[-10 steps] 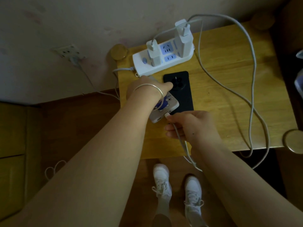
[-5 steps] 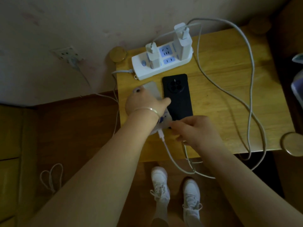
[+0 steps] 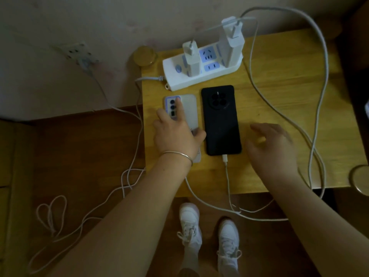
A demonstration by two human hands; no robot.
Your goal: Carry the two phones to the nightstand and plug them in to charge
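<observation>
A black phone lies face down on the wooden nightstand, with a white cable plug in its near end. To its left lies a light-cased phone with a purple camera block, also face down. My left hand rests flat on it, forefinger stretched onto the camera block; its near end is hidden under my wrist, and a cable runs out from below there. My right hand hovers open to the right of the black phone, holding nothing.
A white power strip with two chargers stands at the back of the nightstand. Grey cables loop over the right side and hang off the front edge. A wall socket sits at left. My white shoes stand on the wooden floor.
The light-cased phone has been laid flat beside the black one. My right hand has let go of the cable and drifted right, fingers spread. My left hand now presses on the phone's back.
</observation>
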